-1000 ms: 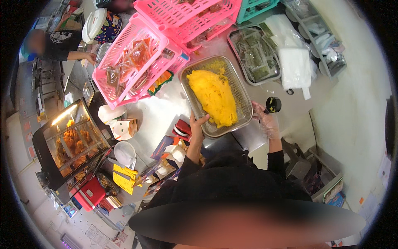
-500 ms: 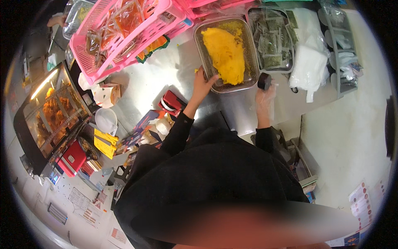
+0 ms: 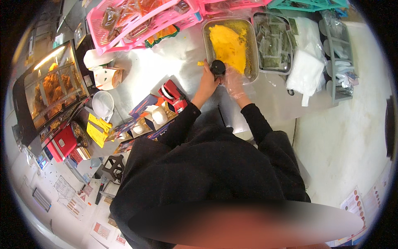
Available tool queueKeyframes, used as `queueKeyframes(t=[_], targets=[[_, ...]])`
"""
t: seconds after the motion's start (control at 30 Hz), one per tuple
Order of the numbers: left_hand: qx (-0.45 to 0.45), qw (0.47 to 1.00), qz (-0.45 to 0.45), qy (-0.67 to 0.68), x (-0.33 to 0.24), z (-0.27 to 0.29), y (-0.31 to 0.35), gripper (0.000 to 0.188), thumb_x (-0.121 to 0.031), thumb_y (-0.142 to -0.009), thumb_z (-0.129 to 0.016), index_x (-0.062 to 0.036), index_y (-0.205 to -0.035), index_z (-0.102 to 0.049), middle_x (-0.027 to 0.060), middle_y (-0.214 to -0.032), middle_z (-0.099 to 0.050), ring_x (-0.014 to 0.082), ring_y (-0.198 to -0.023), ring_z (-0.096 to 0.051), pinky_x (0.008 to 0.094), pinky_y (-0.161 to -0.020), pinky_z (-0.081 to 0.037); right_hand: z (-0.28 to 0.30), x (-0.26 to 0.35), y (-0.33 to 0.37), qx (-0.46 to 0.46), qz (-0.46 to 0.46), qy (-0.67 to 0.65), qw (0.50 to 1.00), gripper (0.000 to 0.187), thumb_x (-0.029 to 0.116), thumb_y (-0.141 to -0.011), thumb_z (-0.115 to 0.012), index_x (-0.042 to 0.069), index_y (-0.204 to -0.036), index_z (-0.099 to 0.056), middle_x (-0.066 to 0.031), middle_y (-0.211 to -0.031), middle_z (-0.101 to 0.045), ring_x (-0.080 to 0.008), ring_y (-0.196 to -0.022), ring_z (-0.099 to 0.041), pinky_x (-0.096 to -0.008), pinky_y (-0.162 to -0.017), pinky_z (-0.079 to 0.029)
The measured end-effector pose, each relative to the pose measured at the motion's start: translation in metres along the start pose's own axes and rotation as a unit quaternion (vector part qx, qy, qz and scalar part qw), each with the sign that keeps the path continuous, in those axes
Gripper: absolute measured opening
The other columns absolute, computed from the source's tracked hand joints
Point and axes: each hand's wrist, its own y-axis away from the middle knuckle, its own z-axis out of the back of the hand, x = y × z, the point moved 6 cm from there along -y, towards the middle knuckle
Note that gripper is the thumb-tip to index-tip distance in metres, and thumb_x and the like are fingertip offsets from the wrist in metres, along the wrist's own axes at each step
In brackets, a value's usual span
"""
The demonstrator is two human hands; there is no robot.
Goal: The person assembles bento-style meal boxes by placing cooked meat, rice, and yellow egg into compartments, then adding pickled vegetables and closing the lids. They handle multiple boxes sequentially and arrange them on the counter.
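Observation:
My left hand (image 3: pixel 208 86) is closed around the side of a short black round object (image 3: pixel 217 67), whose flat circular end faces up. My right hand (image 3: pixel 234 84) wears a loose clear plastic glove and sits close against the same object, at the near edge of a mesh-lined tray (image 3: pixel 256 58). The glove and the object hide part of its fingers, so its grip is unclear. A mound of soft yellow food (image 3: pixel 226 46) fills much of the tray. Beside my left fingertips is a small yellow bit (image 3: pixel 200 63).
Right of the tray stand a container of dark green packets (image 3: pixel 271 45), white plastic bags (image 3: pixel 306 72) and a grey divided organizer (image 3: pixel 342 79). Pink baskets (image 3: pixel 141 25) line the back left. A red case (image 3: pixel 172 93) lies by my left forearm; a lit food display (image 3: pixel 52 89) stands far left.
My right hand has moved left from the tray's right side, bringing the black object to my left hand. My left hand has left the tray's rim. The whole view has shifted slightly.

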Motion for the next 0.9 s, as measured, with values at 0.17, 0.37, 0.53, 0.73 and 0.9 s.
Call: queueKeyframes(t=[0.17,0.37,0.53,0.73,0.9], targets=[[-0.005,1.000,0.016,-0.010,-0.004,-0.001,0.008,0.099,0.000,-0.075,-0.066,0.0043,-0.146,0.003,0.0354,-0.130,-0.041,0.0481,-0.100,-0.057,0.0455,-0.082,-0.050,0.000,-0.002,-0.028,0.015,0.014,-0.027,0.999,0.058,0.024,-0.067,-0.077,0.007,-0.120,-0.058,-0.0142,-0.092,-0.065,-0.0336,-0.083,-0.064,-0.0424,-0.072,-0.050],[-0.051,0.998,-0.032,-0.015,-0.010,0.004,0.007,0.088,-0.003,-0.079,-0.060,0.0066,-0.145,-0.003,0.0360,-0.128,-0.043,0.0492,-0.100,-0.056,0.0460,-0.082,-0.050,0.010,0.009,-0.091,-0.026,0.037,0.022,0.999,0.046,0.033,-0.069,-0.075,0.008,-0.106,-0.064,-0.0137,-0.084,-0.066,-0.0326,-0.075,-0.065,-0.0420,-0.063,-0.051],[-0.061,0.997,-0.033,-0.014,-0.010,0.003,0.008,0.087,-0.002,-0.079,-0.059,0.0066,-0.145,-0.003,0.0374,-0.130,-0.040,0.0496,-0.104,-0.054,0.0466,-0.085,-0.048,0.012,0.002,-0.125,-0.077,0.007,0.062,0.995,0.047,0.039,-0.069,-0.075,0.005,-0.099,-0.065,-0.0149,-0.077,-0.066,-0.0338,-0.070,-0.065,-0.0432,-0.060,-0.051],[-0.081,0.995,-0.062,-0.021,-0.016,0.011,0.008,0.084,-0.006,-0.081,-0.061,0.0048,-0.145,-0.007,0.0370,-0.131,-0.040,0.0495,-0.103,-0.054,0.0478,-0.084,-0.049,0.025,-0.006,-0.131,0.075,-0.045,0.039,0.995,0.078,0.043,-0.069,-0.077,0.002,-0.128,-0.047,-0.0235,-0.090,-0.066,-0.0379,-0.081,-0.065,-0.0427,-0.069,-0.051],[-0.085,0.990,0.010,-0.116,-0.008,0.030,-0.011,0.062,-0.016,-0.083,-0.064,0.0049,-0.134,-0.035,0.0337,-0.111,-0.056,0.0465,-0.087,-0.062,0.0504,-0.073,-0.051,0.064,-0.003,-0.041,0.189,-0.151,-0.149,0.959,0.090,0.043,-0.081,-0.070,0.009,-0.148,-0.020,-0.0316,-0.104,-0.061,-0.0407,-0.094,-0.062,-0.0437,-0.081,-0.047]])
